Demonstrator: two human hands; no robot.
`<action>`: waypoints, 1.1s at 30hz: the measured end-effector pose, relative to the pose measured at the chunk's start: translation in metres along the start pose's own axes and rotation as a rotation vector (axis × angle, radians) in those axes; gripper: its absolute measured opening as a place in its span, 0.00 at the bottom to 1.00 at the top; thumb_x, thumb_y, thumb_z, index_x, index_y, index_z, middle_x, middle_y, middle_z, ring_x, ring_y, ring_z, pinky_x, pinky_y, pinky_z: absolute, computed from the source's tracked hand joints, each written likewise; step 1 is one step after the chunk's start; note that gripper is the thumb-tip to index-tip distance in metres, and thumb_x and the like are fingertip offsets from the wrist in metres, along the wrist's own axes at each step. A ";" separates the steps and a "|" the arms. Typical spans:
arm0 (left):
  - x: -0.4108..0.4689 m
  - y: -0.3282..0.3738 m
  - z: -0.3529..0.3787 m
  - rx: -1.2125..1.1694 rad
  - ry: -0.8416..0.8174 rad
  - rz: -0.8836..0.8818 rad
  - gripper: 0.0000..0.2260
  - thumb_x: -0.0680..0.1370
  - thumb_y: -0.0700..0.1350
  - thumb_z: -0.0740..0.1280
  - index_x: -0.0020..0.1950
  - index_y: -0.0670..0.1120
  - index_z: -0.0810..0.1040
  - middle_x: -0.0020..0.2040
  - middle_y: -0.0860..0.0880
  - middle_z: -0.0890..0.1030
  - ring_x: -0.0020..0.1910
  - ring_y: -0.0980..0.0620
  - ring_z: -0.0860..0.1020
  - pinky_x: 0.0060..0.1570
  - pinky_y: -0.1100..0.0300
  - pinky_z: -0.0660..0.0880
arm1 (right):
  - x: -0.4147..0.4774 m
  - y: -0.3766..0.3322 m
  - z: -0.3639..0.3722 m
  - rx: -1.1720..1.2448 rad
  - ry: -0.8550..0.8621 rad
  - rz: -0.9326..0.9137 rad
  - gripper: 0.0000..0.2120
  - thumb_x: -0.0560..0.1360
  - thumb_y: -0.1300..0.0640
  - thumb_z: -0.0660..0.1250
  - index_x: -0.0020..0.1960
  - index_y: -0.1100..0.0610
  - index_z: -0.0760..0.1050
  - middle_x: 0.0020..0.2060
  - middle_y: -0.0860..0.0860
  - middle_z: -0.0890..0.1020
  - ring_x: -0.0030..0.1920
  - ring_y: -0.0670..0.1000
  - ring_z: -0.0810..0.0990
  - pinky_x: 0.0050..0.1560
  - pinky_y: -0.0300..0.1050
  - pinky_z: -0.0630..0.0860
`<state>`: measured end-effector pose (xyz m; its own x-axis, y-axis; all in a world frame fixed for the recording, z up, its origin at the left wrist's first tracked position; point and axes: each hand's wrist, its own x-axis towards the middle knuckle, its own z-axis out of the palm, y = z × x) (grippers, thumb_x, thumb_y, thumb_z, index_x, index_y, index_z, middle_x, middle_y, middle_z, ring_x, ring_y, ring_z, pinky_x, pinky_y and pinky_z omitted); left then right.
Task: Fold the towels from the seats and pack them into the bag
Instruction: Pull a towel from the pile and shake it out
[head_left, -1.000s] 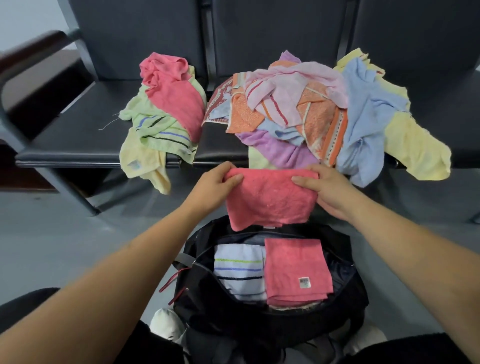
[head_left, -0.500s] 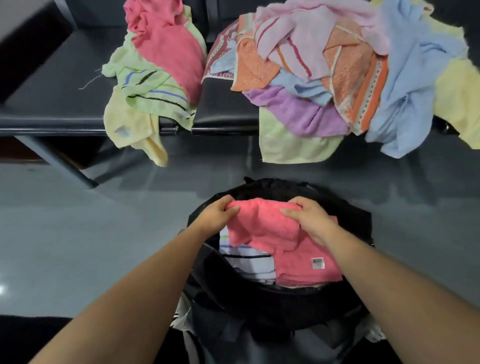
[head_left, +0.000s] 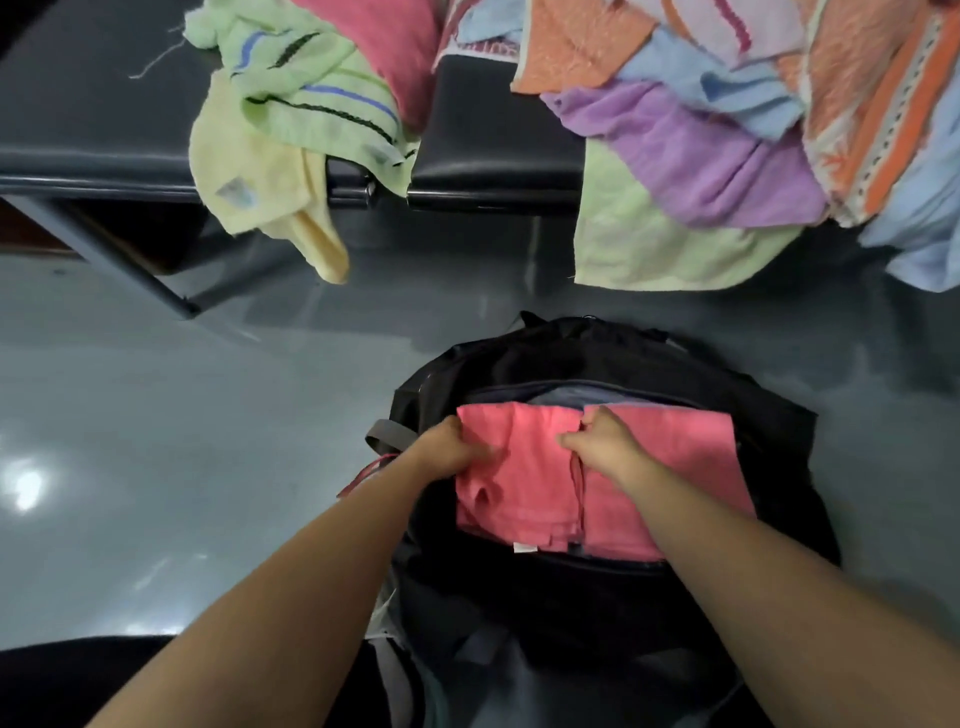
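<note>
A black bag (head_left: 613, 358) stands open on the floor in front of me. A folded pink towel (head_left: 524, 483) lies in its left half, beside a second folded pink towel (head_left: 685, 467) on the right. My left hand (head_left: 449, 449) grips the left edge of the left towel. My right hand (head_left: 605, 441) holds its right edge, fingers curled into the gap between the two towels. The striped towel that lay in the bag is hidden underneath. Unfolded towels are heaped on the dark seats (head_left: 493, 135): a green striped pile (head_left: 306, 98) at left, a mixed pile (head_left: 701, 130) at right.
The seat frame's metal leg (head_left: 135, 270) slants to the floor at left. A pale green towel (head_left: 654, 244) and a yellow one (head_left: 270, 197) hang over the seat edges. Shiny grey floor (head_left: 182, 415) spreads left of the bag. My dark-clothed knee (head_left: 78, 675) is at bottom left.
Both hands lowered the pink towel from above the bag into its left half, covering the striped towel. My view tilted down toward the bag.
</note>
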<state>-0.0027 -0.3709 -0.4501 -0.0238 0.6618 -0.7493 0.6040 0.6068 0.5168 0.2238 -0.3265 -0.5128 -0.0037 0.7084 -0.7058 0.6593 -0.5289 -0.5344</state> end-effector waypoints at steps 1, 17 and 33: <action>-0.001 0.000 0.006 0.114 -0.034 -0.047 0.20 0.78 0.53 0.70 0.60 0.38 0.80 0.55 0.44 0.83 0.56 0.46 0.81 0.58 0.57 0.75 | -0.011 -0.005 0.004 -0.077 -0.004 0.001 0.28 0.65 0.47 0.73 0.61 0.58 0.75 0.56 0.59 0.83 0.54 0.59 0.82 0.56 0.55 0.79; -0.001 -0.052 0.013 0.367 -0.082 -0.042 0.30 0.72 0.58 0.76 0.66 0.43 0.74 0.63 0.45 0.78 0.56 0.47 0.76 0.52 0.59 0.69 | -0.025 0.003 0.025 -0.257 0.337 -0.202 0.20 0.77 0.63 0.69 0.66 0.60 0.68 0.53 0.61 0.80 0.53 0.62 0.80 0.52 0.57 0.80; -0.052 -0.035 0.002 0.454 -0.415 0.056 0.10 0.78 0.52 0.71 0.50 0.46 0.85 0.48 0.50 0.83 0.48 0.55 0.77 0.56 0.61 0.71 | -0.092 0.000 0.060 -0.513 -0.525 -0.248 0.21 0.84 0.40 0.56 0.69 0.47 0.77 0.67 0.50 0.79 0.66 0.53 0.76 0.69 0.49 0.70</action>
<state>-0.0207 -0.4278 -0.4298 0.2750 0.4054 -0.8718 0.8762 0.2677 0.4008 0.1792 -0.4194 -0.4757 -0.4685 0.3955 -0.7900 0.8578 -0.0104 -0.5140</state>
